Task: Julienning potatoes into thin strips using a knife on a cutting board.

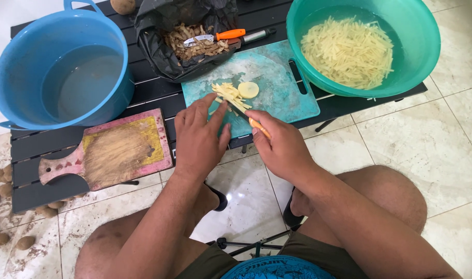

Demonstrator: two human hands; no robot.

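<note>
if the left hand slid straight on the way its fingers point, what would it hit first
The left hand points up and away over the teal cutting board. It would likely meet the pile of cut potato strips first, just past its fingertips, then the potato slice.

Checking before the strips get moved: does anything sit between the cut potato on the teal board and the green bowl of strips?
Nothing visible does. The potato strips and round slice lie on the teal cutting board, whose far corner reaches the green bowl.

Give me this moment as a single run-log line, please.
left hand: steadying potato strips | right hand: gripping knife | surface: teal cutting board
</note>
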